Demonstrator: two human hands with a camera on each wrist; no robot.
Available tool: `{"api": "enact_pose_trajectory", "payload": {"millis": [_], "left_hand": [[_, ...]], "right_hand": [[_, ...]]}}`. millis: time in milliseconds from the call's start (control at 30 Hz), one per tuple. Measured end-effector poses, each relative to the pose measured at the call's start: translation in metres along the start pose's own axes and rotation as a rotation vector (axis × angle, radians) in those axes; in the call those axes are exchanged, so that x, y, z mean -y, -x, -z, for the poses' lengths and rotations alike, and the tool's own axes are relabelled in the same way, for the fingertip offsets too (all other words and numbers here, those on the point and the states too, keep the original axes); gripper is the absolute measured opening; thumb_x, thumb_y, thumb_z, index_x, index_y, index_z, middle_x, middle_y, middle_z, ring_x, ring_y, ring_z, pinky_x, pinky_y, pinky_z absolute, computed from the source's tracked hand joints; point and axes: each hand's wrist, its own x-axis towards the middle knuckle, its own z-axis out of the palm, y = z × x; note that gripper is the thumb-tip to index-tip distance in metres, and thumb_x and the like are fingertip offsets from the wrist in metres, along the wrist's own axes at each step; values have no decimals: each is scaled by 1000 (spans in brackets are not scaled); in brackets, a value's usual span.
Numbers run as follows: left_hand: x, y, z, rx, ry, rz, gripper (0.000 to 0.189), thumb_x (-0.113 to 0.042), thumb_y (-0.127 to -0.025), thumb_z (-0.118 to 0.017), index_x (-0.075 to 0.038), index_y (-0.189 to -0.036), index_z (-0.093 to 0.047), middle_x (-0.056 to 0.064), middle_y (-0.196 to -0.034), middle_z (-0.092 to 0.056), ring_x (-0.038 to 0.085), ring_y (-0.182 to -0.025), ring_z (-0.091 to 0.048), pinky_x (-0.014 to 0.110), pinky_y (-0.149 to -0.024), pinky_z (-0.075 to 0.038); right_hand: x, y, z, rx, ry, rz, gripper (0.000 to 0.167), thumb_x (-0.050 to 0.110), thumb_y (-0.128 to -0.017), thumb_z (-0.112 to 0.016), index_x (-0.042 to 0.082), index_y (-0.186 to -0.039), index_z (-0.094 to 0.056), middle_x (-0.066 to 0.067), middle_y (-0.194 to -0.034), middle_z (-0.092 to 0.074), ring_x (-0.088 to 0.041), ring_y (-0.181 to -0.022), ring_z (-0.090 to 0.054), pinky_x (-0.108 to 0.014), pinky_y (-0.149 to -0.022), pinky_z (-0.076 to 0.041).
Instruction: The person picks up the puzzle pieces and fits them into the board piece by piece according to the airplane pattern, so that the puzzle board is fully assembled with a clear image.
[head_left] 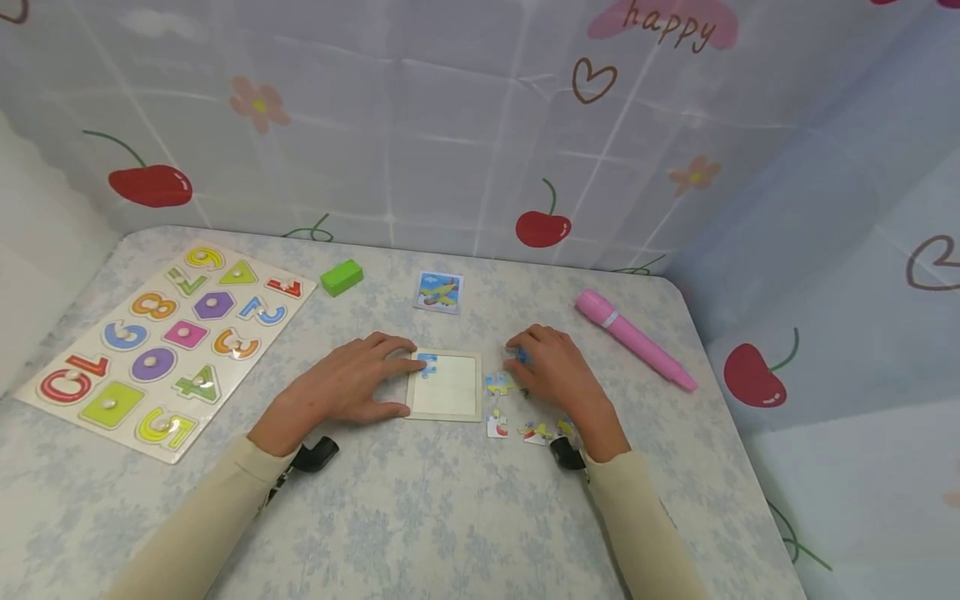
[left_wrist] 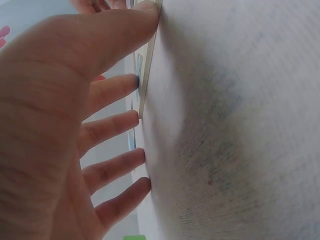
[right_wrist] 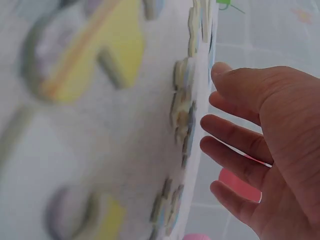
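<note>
My left hand rests at the left side of a small wooden puzzle tray. Its thumb lies on the near left corner, and the straight index finger touches a blue puzzle piece in the tray's far left corner. Just right of the tray, my right hand hovers over loose pieces, fingers loosely bent and apart from the pieces in the right wrist view. A blue piece shows beside its fingertips. Nearer me lie a blue-yellow piece, a white-red piece and a yellow-red piece.
Behind the tray lies a square airplane picture card. A green block sits left of it, beside a large number-and-shape board. A pink pen-shaped stick lies at the right. A printed curtain hangs behind the table.
</note>
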Motion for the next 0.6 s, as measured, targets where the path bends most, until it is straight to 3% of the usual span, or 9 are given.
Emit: {"api": "enact_pose_trajectory", "payload": {"millis": [367,600], "left_hand": [[1,-1,-1,-8,11,12,70,-52,-91,-84,-20,-151,-65,7,-156,-55,31,-141,-51,53,-103,-52],[1,-2,-2,-8,6,3,70,-53,-90,-85,-20,-150,-66,7,-155,-55,32,-140,-52,52,-102,-53]], "right_hand": [[-14,6,9,49,-12,-63,37,27,-100,-81,8,-131,-75,-9,-128,-69,-30,-118,-66,-53,-109,-49],[-25,10,11,52,-46,-38,38,23,-99,-81,5,-132,-75,-13,-127,-68,-33,-117,-66,-55,-109,-50]]}}
